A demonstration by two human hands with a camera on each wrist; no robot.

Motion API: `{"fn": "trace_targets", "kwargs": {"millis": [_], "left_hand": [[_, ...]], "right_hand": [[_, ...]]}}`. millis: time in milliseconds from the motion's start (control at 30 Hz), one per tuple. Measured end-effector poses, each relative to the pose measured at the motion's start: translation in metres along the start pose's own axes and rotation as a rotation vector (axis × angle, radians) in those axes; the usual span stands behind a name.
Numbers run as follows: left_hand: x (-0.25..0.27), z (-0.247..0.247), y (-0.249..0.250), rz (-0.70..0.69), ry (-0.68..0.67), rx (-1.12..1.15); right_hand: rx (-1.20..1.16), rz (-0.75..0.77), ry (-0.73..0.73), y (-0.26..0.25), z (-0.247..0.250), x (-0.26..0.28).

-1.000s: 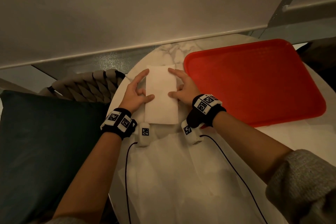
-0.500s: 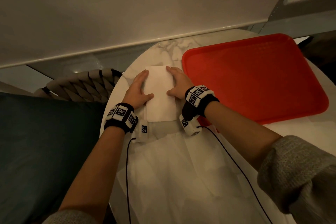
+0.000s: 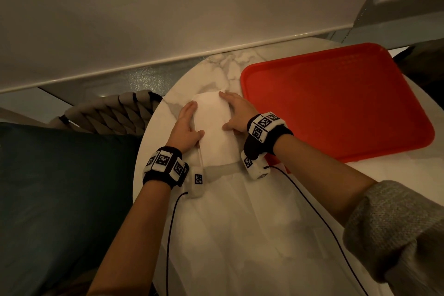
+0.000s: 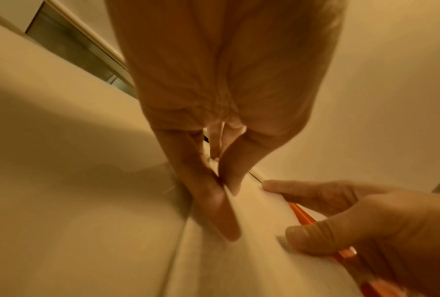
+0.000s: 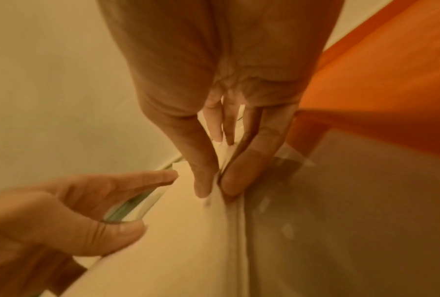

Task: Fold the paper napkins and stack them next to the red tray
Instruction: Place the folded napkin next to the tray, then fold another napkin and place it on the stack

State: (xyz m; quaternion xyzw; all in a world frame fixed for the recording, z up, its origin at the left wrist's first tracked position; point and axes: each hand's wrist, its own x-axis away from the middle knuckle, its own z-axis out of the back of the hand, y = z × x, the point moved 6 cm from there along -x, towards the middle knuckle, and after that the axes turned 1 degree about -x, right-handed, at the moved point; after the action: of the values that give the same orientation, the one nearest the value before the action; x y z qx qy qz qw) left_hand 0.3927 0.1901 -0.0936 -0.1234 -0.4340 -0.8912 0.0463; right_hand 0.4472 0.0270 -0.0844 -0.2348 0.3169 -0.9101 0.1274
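Note:
A folded white napkin (image 3: 213, 130) lies on the marble table (image 3: 216, 67), just left of the red tray (image 3: 336, 108). My left hand (image 3: 192, 122) pinches its left long edge between thumb and fingers (image 4: 208, 193). My right hand (image 3: 231, 113) pinches the right long edge, and the right wrist view shows the paper (image 5: 188, 231) caught between thumb and fingers (image 5: 241, 178). The napkin bulges upward between the two hands. Its near end reaches my wrists.
Several unfolded white napkins (image 3: 240, 235) lie spread over the near part of the table, under my forearms. A woven chair back (image 3: 108, 115) and a dark cushion (image 3: 60, 199) stand to the left. The wall runs close behind the table.
Both hands went from lying beside the flat napkin to pinching its long edges. The napkin now bows up in the middle.

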Motion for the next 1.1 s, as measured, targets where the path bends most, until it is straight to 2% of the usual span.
{"fn": "trace_targets", "kwargs": {"millis": [100, 200, 333, 500, 567, 700, 800, 933, 1100], "left_hand": [[0.005, 0.000, 0.003, 0.044, 0.002, -0.209], [0.010, 0.002, 0.007, 0.074, -0.017, -0.326], [0.030, 0.015, 0.012, 0.131, -0.031, -0.232], [0.098, 0.029, 0.025, 0.147, 0.077, 0.067], [0.131, 0.020, 0.020, 0.195, 0.103, 0.050], [0.182, -0.011, -0.005, 0.342, 0.072, -0.229], [0.202, -0.026, -0.008, 0.377, 0.094, -0.241], [0.210, -0.033, -0.005, 0.392, 0.124, -0.243], [0.215, -0.030, -0.004, 0.383, 0.148, -0.222]], "right_hand": [[0.125, 0.013, -0.019, -0.004, 0.000, 0.004], [0.123, -0.013, 0.037, -0.008, 0.007, 0.013], [0.022, 0.036, 0.073, -0.022, 0.032, 0.040], [-0.295, 0.015, -0.058, -0.031, 0.051, 0.108], [-0.315, -0.014, -0.104, -0.026, 0.041, 0.138], [-0.256, -0.072, -0.222, -0.008, -0.006, 0.191], [-0.225, -0.097, -0.285, -0.004, -0.044, 0.218], [-0.004, -0.078, -0.258, 0.000, -0.074, 0.229], [-0.062, -0.090, -0.182, 0.007, -0.081, 0.234]]}}
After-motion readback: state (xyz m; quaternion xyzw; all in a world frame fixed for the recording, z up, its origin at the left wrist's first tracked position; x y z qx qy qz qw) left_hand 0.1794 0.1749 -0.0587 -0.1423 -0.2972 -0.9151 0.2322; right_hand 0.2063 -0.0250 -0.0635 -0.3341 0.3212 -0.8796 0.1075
